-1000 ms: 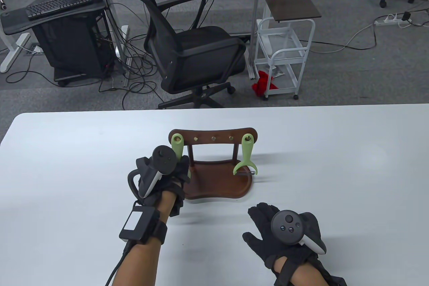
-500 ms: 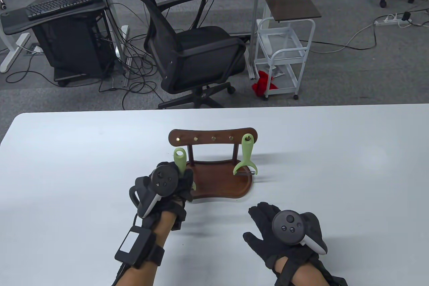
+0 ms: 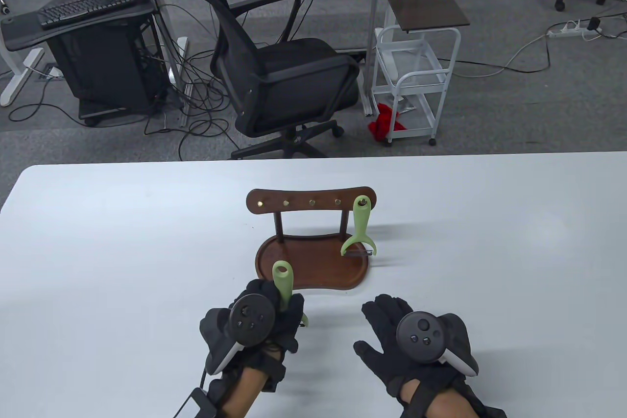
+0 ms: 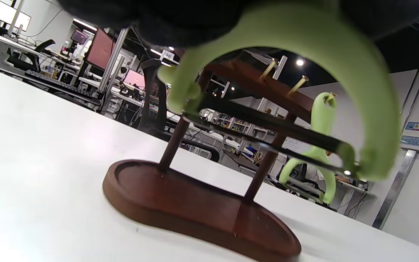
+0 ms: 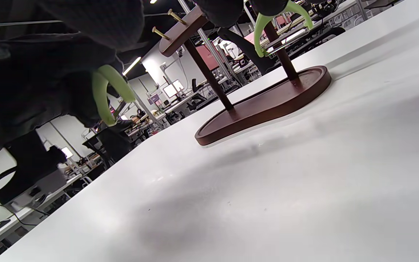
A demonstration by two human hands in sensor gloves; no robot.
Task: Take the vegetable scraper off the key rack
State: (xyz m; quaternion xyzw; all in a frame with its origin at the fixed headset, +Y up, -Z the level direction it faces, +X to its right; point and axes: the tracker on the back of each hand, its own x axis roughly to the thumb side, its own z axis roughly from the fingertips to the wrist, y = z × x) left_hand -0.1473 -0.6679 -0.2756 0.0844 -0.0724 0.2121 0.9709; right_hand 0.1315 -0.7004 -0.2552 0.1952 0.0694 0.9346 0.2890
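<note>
Vegetable scraper [image 3: 283, 285] now off key rack [image 3: 312, 202], in left hand [image 3: 259, 325].

You're looking at a glossy dark wooden key rack [image 3: 313, 268], brass-looking pegs [image 3: 311, 202], matt green plastic scraper [image 3: 282, 285], black cloth gloves [image 3: 392, 334].

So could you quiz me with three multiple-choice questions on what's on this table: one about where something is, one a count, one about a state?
1. Where is the scraper that the left hand holds?
A. On the rack's leftmost peg
B. Off the rack, in front of its base
C. Flat on the table

2. How many green scrapers are in view?
A. One
B. Two
C. Three

3. What is the right hand doing?
A. Lying open near the table, holding nothing
B. Gripping the rack
C. Holding a scraper

Answers: 1 B, the key rack's left peg is bare. 2 B, the second scraper hangs at the rack's right end. 3 A, its fingers are spread and empty.
</note>
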